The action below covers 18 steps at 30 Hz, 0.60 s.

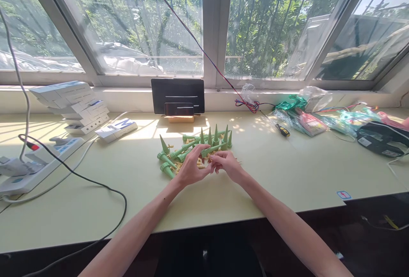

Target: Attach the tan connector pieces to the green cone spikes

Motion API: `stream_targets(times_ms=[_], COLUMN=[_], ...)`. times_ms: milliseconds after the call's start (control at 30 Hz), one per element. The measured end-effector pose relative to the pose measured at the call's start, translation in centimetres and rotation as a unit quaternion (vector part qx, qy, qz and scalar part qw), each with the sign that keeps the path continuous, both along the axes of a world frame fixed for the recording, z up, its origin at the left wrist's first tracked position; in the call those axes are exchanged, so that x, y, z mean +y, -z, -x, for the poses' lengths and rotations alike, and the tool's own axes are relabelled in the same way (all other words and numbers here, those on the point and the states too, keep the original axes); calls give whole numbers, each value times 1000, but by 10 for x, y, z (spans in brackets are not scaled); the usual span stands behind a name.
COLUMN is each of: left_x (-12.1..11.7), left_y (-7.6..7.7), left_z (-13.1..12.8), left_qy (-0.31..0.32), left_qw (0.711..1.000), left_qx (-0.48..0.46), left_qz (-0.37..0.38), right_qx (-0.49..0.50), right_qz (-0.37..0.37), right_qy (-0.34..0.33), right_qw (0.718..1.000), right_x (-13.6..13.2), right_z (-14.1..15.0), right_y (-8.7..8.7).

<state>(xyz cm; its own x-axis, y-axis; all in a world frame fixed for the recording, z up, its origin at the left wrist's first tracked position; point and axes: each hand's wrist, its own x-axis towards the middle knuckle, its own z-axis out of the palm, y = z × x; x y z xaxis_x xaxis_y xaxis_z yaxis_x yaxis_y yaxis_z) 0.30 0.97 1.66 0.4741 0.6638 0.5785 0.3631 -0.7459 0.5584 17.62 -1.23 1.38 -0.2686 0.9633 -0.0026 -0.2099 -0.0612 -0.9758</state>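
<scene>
Both my hands meet over a pile of green plastic watering spikes on the table. My left hand is closed on the wide ribbed end of one green watering spike, whose point tilts up to the right. Fingers of my right hand are pinched together just below that spike, beside a small yellow piece; whether they grip it is hard to see. Behind my hands several green spikes stand point up. Others lie on their sides to the left, such as one spike. Small yellow plastic pieces are scattered among them.
A dark tablet and a phone lean on a stand at the back. White boxes and a power strip are on the left. At right lie a yellow-black tool, plastic bags and a black case.
</scene>
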Motion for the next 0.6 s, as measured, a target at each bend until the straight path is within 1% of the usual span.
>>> stream_targets(times_ms=[167, 367, 600], left_x=[0, 1, 1], left_y=[0, 0, 3], left_z=[1, 0, -1], left_qy=[-14, -17, -33], left_qw=[999, 999, 999], left_qx=[16, 10, 3], left_qz=[-24, -40, -40], right_qx=[4, -4, -41], right_qz=[3, -9, -50], right_qy=[-3, -6, 22], right_qw=[1000, 1000, 998], right_x=[0, 0, -1], right_z=[0, 1, 3], right_y=[2, 1, 2])
